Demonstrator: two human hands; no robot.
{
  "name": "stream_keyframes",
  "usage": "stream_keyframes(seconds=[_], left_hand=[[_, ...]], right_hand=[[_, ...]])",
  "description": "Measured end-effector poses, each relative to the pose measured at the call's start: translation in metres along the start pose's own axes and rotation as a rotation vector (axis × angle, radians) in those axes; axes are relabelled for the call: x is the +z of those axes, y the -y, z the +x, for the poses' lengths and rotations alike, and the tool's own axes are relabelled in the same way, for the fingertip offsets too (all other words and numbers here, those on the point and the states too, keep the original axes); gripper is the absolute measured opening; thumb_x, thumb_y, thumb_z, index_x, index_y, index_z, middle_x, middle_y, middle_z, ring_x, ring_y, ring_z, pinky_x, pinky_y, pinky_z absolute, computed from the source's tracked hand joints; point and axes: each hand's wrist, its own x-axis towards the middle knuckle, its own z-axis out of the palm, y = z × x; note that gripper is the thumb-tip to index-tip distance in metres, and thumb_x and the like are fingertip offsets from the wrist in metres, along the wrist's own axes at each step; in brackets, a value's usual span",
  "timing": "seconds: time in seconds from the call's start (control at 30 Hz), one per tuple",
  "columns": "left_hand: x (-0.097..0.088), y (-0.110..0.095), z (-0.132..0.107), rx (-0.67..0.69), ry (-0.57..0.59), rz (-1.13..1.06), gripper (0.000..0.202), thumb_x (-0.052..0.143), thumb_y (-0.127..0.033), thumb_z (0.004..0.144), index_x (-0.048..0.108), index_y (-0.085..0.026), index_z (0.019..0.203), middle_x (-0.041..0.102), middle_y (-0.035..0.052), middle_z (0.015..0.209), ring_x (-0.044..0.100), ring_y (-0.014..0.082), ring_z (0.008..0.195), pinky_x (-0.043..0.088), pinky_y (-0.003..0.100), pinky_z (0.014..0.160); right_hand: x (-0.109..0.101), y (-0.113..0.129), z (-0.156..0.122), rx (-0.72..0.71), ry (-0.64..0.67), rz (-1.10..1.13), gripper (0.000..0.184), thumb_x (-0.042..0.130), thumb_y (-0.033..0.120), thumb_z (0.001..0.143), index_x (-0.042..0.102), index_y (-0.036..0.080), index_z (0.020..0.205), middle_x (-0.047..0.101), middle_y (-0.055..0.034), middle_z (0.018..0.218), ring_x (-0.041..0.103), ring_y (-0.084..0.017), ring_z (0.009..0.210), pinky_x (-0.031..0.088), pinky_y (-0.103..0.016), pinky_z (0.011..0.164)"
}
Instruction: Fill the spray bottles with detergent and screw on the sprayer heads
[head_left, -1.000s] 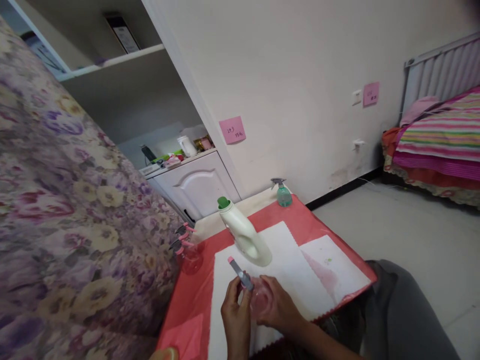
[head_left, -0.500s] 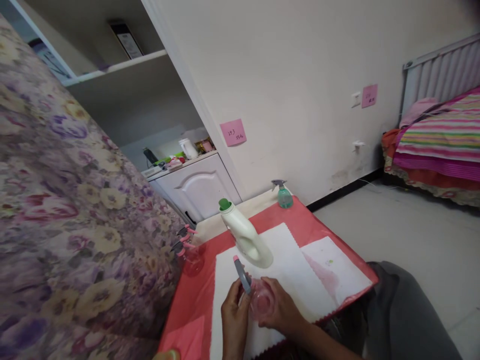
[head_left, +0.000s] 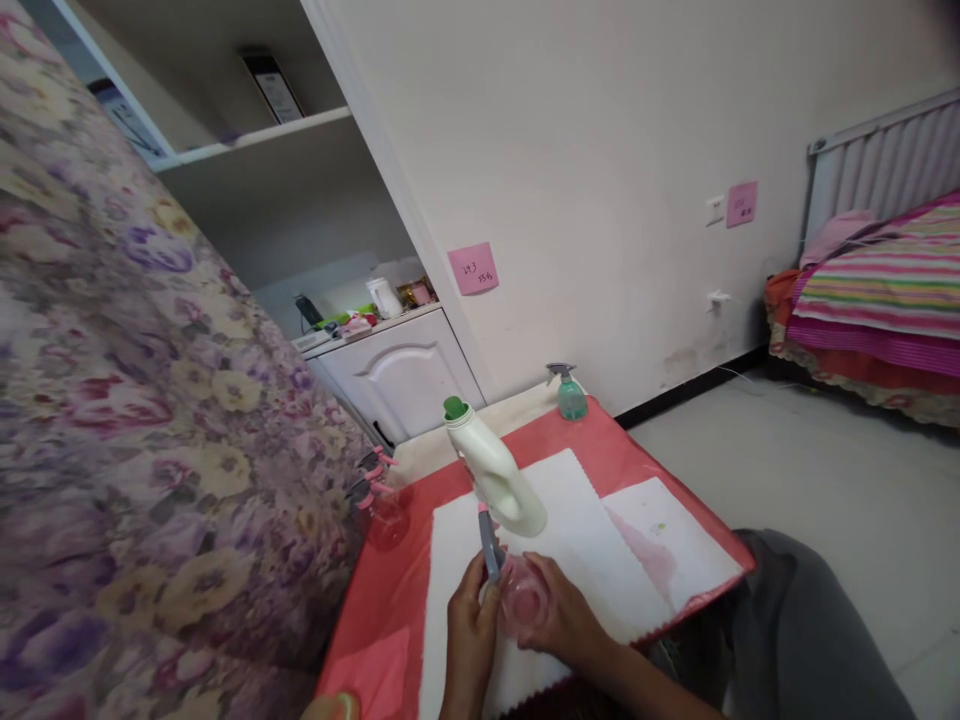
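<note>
My left hand (head_left: 470, 628) pinches the grey spray head with a pink tip (head_left: 489, 545), which sits on top of a clear pink bottle (head_left: 523, 599). My right hand (head_left: 561, 614) wraps round that bottle's body and holds it over a white cloth (head_left: 585, 520). Just behind them stands a white detergent bottle with a green cap (head_left: 491, 468), leaning on the same cloth. The spray head points up towards it.
The cloth lies on a red-covered low table (head_left: 390, 590). Pink spray bottles (head_left: 379, 495) stand at its left edge, a teal spray bottle (head_left: 570, 392) at its far corner. A floral sofa (head_left: 135, 420) is left, a white cabinet (head_left: 397, 370) behind, a bed (head_left: 877, 290) far right.
The spray head has turned from slanting left to nearly upright in my left hand, and the view has drifted slightly. My right hand stays round the pink bottle.
</note>
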Motion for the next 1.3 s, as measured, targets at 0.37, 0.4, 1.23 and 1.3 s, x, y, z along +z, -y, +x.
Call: stream_keyframes(seconds=[0.37,0.4,1.23,1.3], left_hand=[[0.003,-0.009,-0.006,0.027,-0.034,-0.004,0.033,0.058,-0.04,0.085,0.062,-0.023,0.113,0.069,0.0082,0.122,0.063,0.0251,0.111,0.048,0.035,0.097],[0.003,-0.006,-0.006,0.036,-0.037,-0.011,0.033,0.058,-0.039,0.085,0.062,-0.023,0.113,0.069,0.008,0.122,0.064,0.0252,0.111,0.048,0.035,0.096],[-0.011,-0.022,-0.008,-0.046,-0.24,0.008,0.04,0.049,-0.049,0.086,0.065,-0.02,0.109,0.068,0.0099,0.114,0.061,0.0272,0.109,0.043,0.04,0.099],[-0.013,-0.034,-0.001,-0.046,-0.199,0.0,0.039,0.051,-0.051,0.085,0.067,-0.02,0.101,0.069,0.0082,0.103,0.061,0.0258,0.099,0.045,0.037,0.091]], right_hand=[[-0.026,0.041,0.001,-0.176,-0.025,0.099,0.054,0.063,0.024,0.075,0.052,0.025,0.128,0.054,-0.0096,0.128,0.049,-0.027,0.123,0.037,-0.047,0.108],[-0.028,0.05,0.005,-0.196,-0.022,0.112,0.048,0.062,0.023,0.077,0.056,0.027,0.125,0.057,-0.0077,0.122,0.052,-0.025,0.117,0.041,-0.044,0.103],[-0.024,0.093,0.034,-0.222,0.091,0.148,0.025,0.058,0.01,0.07,0.067,0.02,0.09,0.049,-0.0001,0.086,0.052,-0.018,0.081,0.042,-0.031,0.075],[-0.025,0.096,0.033,-0.229,0.103,0.142,0.021,0.058,0.011,0.071,0.067,0.02,0.088,0.048,-0.0001,0.086,0.051,-0.018,0.08,0.042,-0.031,0.075]])
